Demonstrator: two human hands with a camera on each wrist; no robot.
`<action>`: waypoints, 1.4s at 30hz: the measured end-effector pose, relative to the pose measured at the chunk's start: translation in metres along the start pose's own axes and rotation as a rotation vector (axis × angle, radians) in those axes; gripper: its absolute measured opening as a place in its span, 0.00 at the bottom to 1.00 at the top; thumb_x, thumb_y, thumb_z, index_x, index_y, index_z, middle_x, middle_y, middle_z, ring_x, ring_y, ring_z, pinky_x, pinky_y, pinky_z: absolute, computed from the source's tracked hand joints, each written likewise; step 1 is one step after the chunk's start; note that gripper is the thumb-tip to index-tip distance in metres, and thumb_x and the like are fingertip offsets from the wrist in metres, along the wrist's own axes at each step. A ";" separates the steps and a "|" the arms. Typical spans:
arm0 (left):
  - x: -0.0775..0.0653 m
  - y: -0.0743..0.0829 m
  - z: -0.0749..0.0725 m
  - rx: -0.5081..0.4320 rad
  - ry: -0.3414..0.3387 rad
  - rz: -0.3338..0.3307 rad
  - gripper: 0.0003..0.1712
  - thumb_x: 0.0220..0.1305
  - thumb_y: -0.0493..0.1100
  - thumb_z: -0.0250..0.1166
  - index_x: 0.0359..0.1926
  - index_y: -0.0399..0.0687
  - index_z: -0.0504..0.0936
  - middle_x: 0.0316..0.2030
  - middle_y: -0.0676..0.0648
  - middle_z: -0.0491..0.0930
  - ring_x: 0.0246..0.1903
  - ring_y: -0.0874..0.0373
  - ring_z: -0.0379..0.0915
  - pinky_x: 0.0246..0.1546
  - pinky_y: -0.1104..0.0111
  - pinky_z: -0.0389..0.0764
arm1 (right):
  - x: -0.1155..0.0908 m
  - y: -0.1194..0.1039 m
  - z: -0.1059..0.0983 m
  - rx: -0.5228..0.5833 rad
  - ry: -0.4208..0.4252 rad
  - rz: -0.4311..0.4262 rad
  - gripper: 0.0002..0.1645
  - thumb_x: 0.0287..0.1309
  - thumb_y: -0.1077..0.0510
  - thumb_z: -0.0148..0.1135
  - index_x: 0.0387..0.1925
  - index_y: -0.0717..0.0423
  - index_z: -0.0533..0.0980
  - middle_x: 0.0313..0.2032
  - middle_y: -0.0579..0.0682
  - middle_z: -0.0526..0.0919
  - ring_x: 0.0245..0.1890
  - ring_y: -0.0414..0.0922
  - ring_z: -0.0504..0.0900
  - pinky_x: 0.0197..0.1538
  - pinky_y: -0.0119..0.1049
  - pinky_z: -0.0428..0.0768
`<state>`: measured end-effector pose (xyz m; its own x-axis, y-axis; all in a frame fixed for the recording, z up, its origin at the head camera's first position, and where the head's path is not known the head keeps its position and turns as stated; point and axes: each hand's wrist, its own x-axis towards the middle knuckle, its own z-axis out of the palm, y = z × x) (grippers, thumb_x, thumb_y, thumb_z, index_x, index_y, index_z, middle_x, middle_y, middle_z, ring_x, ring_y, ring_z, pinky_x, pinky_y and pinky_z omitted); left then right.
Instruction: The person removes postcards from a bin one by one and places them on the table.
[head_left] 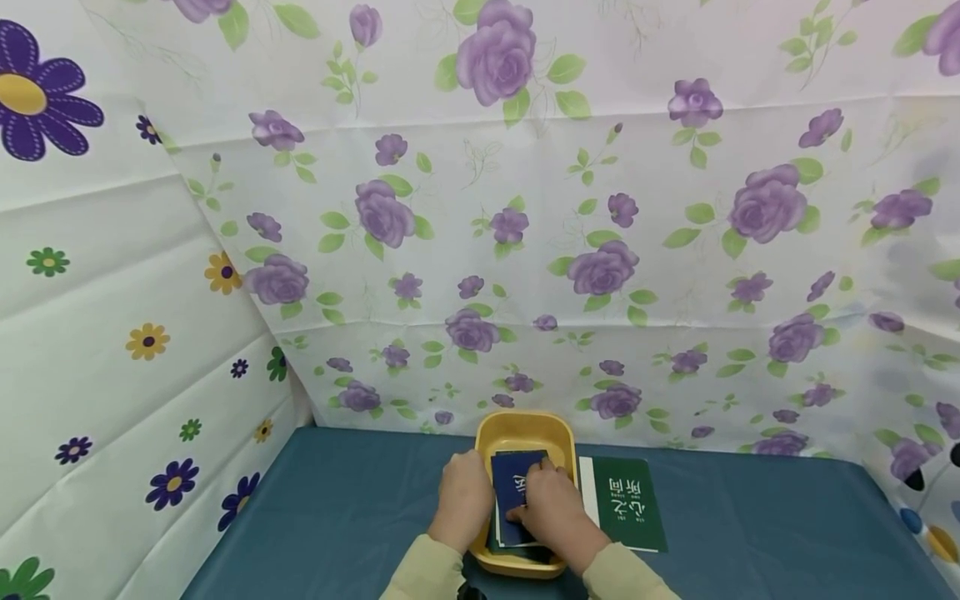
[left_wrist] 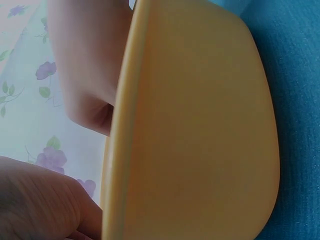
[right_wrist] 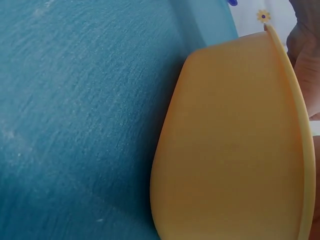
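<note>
Blue book [head_left: 513, 471]: kept inside the basin [head_left: 525, 429], laid cover up towards its middle, lengthwise with the long walls, probably because the narrow shape is fitted best that way.
Lower cover [head_left: 540, 552]: dark green, seen at the near end beneath the blue book; how many are stacked cannot be told.
Right hand [head_left: 553, 504]: set over the right half of the blue book, thumb laid across the cover and spread apart from the forefinger; whether an edge is pinched by the hidden fingers cannot be told. The pile is perhaps pressed or guided so.
Left hand [head_left: 465, 487]: bent at the basin's left rim, fingertips hidden; whether the rim or a book edge is clamped cannot be told. By this placing the basin is possibly steadied.
Green book [head_left: 633, 500]: laid flat on the bench [head_left: 360, 492], just beside the basin's right wall, within easy reach; a white strip is shown along its left side.
Basin shape: oblong, corners rounded, walls smooth and flared, rim rolled; yellow, apparently moulded plastic.
Covers: thin and flat, printed with white lettering; pale page edges are shown under the blue one.
Bench surface: covered in blue-green, finely grained material.
Back sheet [head_left: 450, 167]: white, creased, printed with purple roses.
</note>
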<state>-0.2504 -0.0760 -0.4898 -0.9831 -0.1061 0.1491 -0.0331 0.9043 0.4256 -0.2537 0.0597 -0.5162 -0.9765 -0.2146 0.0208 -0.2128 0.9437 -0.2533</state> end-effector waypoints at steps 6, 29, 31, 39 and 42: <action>0.000 0.001 -0.001 0.010 -0.019 -0.006 0.05 0.52 0.32 0.64 0.26 0.41 0.75 0.18 0.46 0.70 0.16 0.53 0.71 0.14 0.65 0.71 | 0.001 -0.003 0.000 -0.009 -0.018 0.062 0.58 0.33 0.30 0.70 0.53 0.73 0.67 0.44 0.63 0.73 0.35 0.53 0.77 0.36 0.44 0.77; 0.001 0.002 0.003 0.020 -0.018 -0.053 0.05 0.56 0.31 0.60 0.25 0.42 0.74 0.18 0.45 0.70 0.16 0.55 0.71 0.13 0.66 0.70 | 0.002 -0.007 -0.001 -0.064 0.162 0.061 0.36 0.16 0.36 0.79 0.25 0.56 0.75 0.22 0.48 0.73 0.24 0.46 0.75 0.26 0.41 0.76; 0.001 0.002 0.003 0.023 -0.006 -0.049 0.06 0.56 0.31 0.59 0.24 0.42 0.74 0.18 0.46 0.70 0.16 0.55 0.71 0.13 0.66 0.70 | 0.002 -0.006 -0.002 -0.079 0.192 0.044 0.33 0.18 0.39 0.79 0.25 0.56 0.76 0.22 0.49 0.72 0.25 0.46 0.75 0.27 0.41 0.76; 0.001 0.003 0.001 0.011 0.022 -0.040 0.06 0.56 0.31 0.60 0.24 0.42 0.75 0.18 0.46 0.72 0.17 0.55 0.72 0.15 0.64 0.73 | 0.002 0.001 -0.006 -0.063 0.206 0.023 0.09 0.41 0.63 0.68 0.24 0.53 0.74 0.21 0.48 0.74 0.22 0.46 0.75 0.24 0.43 0.75; 0.001 0.003 0.002 0.007 0.018 -0.034 0.06 0.56 0.31 0.59 0.24 0.42 0.75 0.18 0.47 0.72 0.17 0.55 0.72 0.15 0.65 0.73 | 0.002 0.004 -0.008 -0.029 0.194 0.036 0.09 0.41 0.64 0.66 0.23 0.53 0.73 0.21 0.48 0.74 0.21 0.45 0.75 0.23 0.43 0.74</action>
<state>-0.2512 -0.0728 -0.4898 -0.9780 -0.1443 0.1504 -0.0680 0.9030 0.4243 -0.2565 0.0648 -0.5093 -0.9712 -0.1311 0.1989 -0.1762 0.9573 -0.2292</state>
